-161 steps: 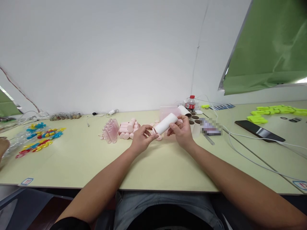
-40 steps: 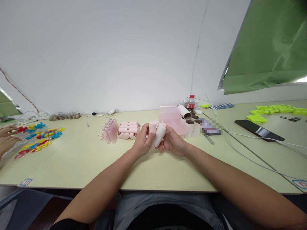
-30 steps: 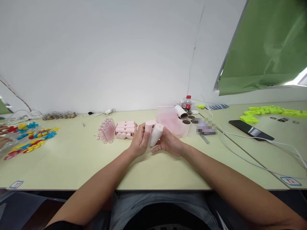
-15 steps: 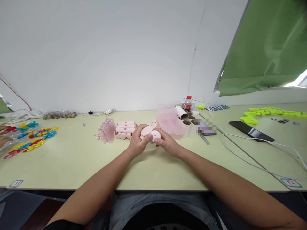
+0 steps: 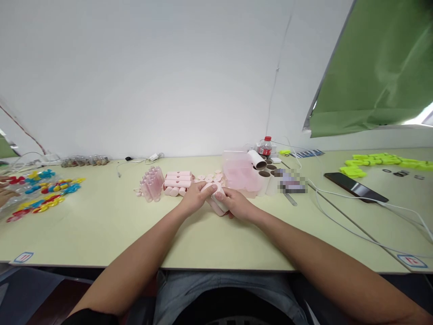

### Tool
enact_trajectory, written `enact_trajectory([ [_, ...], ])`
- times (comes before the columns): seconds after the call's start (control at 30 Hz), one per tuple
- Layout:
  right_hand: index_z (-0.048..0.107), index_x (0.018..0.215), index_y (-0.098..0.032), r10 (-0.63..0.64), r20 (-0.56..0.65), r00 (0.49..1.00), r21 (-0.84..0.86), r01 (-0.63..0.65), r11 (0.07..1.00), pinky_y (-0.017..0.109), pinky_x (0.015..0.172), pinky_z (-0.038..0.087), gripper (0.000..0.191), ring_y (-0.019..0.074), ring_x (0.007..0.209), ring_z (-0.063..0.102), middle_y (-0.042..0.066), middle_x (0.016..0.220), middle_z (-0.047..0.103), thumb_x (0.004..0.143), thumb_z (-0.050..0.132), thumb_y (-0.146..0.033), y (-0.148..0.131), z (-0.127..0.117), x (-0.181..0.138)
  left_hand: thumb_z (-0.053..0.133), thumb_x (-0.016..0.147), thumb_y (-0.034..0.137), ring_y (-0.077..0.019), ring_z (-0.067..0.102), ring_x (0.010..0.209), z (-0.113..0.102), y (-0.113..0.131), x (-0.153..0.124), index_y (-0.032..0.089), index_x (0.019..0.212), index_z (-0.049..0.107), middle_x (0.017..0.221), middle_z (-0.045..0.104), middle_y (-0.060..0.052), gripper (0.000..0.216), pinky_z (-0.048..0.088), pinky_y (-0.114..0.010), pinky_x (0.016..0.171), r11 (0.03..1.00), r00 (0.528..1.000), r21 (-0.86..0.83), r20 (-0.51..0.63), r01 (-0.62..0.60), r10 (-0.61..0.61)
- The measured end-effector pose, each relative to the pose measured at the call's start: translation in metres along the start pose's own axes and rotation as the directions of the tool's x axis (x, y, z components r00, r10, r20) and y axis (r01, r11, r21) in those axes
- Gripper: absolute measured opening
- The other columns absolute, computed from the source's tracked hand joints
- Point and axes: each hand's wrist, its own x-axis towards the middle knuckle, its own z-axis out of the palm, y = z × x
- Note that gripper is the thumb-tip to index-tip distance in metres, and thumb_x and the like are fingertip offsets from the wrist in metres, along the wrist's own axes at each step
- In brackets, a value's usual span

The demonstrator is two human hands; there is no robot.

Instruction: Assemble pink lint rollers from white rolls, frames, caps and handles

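Note:
Both hands hold a pale pink plastic case (image 5: 218,206) above the table's middle. My left hand (image 5: 195,198) is closed around its left and upper side, thumb pressed on top. On the other side my right hand (image 5: 239,205) grips it, thumb near the left thumb and fingers partly hidden beneath. Just behind lie several pale pink round pieces (image 5: 209,177). To the left is a stack of long pink plastic shells (image 5: 178,180), and beyond it stand several translucent pink tubes (image 5: 151,185).
A pink translucent container (image 5: 238,174) stands behind my right hand, beside cardboard-cored rolls (image 5: 256,160) and a red-capped bottle (image 5: 265,147). A phone (image 5: 355,187) and white cable (image 5: 338,229) lie right. Colourful plastic pieces (image 5: 50,187) and another person's hand (image 5: 6,195) are far left.
The pink case has been turned in my hands, so its long body now points down toward me. The round white-pink face and flat oval piece seen before no longer show the same way.

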Motion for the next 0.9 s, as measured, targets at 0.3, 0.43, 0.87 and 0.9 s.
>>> enact_trajectory([
  [0.3,0.061,0.092,-0.020,-0.035,-0.002,0.999,-0.123,0.035,0.992,0.026,0.052,0.037,0.044,0.0170,0.063,0.053,0.004,0.078,0.062,0.083,0.056,-0.062,0.005,-0.003,0.001,0.059,0.078,0.061,-0.0152,0.051,0.064,0.003,0.001,0.001,0.017,0.068,0.052,0.063,0.054,0.001,0.046,0.039,-0.029,0.062,0.978,0.991,-0.163,0.032,0.133,-0.129],
  [0.43,0.062,0.100,-0.020,-0.047,0.002,0.999,-0.197,0.046,0.979,0.030,0.063,0.041,0.041,0.0220,0.078,0.058,0.006,0.092,0.067,0.084,0.058,-0.058,0.005,-0.003,0.001,0.066,0.074,0.057,-0.0181,0.059,0.069,0.004,0.005,0.000,0.016,0.070,0.054,0.068,0.062,-0.003,0.042,0.045,-0.032,0.068,0.903,0.967,-0.347,0.097,0.254,-0.235],
  [0.87,0.056,0.121,-0.021,-0.119,0.074,0.990,-0.267,0.135,0.954,0.035,0.077,0.042,0.050,0.0270,0.093,0.059,0.011,0.114,0.065,0.086,0.057,-0.057,0.000,0.002,-0.003,0.085,0.058,0.033,-0.0148,0.060,0.067,-0.012,0.003,0.006,0.014,0.074,0.059,0.071,0.065,-0.003,0.037,0.044,-0.027,0.065,0.703,0.908,-0.577,0.303,0.416,-0.288],
  [0.9,0.056,0.120,-0.021,-0.124,0.070,0.990,-0.277,0.139,0.951,0.035,0.076,0.041,0.049,0.0268,0.092,0.059,0.011,0.113,0.065,0.086,0.057,-0.056,-0.001,0.002,-0.003,0.086,0.058,0.033,-0.0142,0.059,0.066,-0.012,0.003,0.006,0.014,0.073,0.058,0.071,0.064,-0.002,0.037,0.043,-0.026,0.064,0.702,0.909,-0.580,0.303,0.413,-0.285],
])
